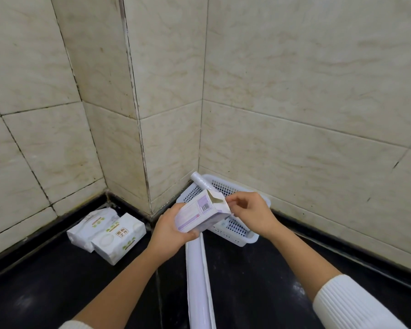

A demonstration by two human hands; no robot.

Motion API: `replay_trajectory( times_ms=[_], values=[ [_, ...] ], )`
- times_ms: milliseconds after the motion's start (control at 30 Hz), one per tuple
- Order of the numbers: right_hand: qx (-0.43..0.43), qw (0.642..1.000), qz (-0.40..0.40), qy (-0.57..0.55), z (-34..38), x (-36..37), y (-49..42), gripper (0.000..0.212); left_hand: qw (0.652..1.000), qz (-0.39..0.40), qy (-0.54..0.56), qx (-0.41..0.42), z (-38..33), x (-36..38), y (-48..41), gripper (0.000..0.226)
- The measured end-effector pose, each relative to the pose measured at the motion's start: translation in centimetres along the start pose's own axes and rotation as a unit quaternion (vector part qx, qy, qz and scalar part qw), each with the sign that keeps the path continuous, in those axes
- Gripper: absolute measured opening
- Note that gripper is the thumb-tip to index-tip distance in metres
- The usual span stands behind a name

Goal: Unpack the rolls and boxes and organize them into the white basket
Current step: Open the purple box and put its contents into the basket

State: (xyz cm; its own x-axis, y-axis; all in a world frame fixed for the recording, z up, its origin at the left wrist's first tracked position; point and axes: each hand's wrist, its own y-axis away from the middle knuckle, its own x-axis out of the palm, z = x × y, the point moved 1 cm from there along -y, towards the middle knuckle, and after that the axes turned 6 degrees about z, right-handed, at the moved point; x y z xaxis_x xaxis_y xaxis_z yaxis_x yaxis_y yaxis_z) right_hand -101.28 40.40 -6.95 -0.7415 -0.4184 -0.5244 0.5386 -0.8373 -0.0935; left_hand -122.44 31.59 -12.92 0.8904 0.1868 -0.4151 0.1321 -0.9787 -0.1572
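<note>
A white and lilac carton box with a barcode is held above the white basket, its top flap open. My left hand grips the box from below at its lower end. At the open flap, my right hand pinches the edge with its fingertips. A thin white roll leans on the basket's far rim. A long pale lilac roll lies on the black floor from under the box toward me. The basket's inside is mostly hidden by the box and hands.
Two wrapped white tissue packs lie on the black floor to the left, against the tiled wall. The basket sits in a corner between beige tiled walls. A jutting wall column stands between the packs and the basket.
</note>
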Motion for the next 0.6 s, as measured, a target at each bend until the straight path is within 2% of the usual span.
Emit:
replay_trajectory(
  times_ms=[67, 133, 267, 367, 500, 600],
  values=[
    [0.057, 0.989, 0.037, -0.132, 0.3, 0.0, 0.1, 0.026, 1.000, 0.004, 0.012, 0.000, 0.0, 0.1, 0.0, 0.056],
    [0.084, 0.971, 0.077, -0.211, 0.4, -0.2, 0.2, 0.024, 1.000, 0.009, 0.014, 0.001, 0.0, 0.2, 0.0, 0.056],
    [0.105, 0.962, 0.111, -0.225, -0.1, 0.1, 0.3, 0.018, 0.998, -0.029, -0.052, 0.014, 0.3, 0.5, 0.1, 0.059],
    [0.150, 0.951, 0.085, -0.258, -0.3, 1.0, 0.2, 0.019, 0.985, -0.092, -0.134, 0.061, 0.2, 0.6, 0.2, 0.060],
    [0.161, 0.930, 0.074, -0.323, 0.2, 2.0, 0.1, 0.022, 0.967, -0.132, -0.196, 0.090, -0.1, 0.6, 0.1, 0.062],
    [0.149, 0.941, 0.060, -0.299, 0.6, 2.2, 0.0, 0.023, 0.952, -0.141, -0.248, 0.108, -0.1, 0.1, 0.0, 0.063]
  ],
)
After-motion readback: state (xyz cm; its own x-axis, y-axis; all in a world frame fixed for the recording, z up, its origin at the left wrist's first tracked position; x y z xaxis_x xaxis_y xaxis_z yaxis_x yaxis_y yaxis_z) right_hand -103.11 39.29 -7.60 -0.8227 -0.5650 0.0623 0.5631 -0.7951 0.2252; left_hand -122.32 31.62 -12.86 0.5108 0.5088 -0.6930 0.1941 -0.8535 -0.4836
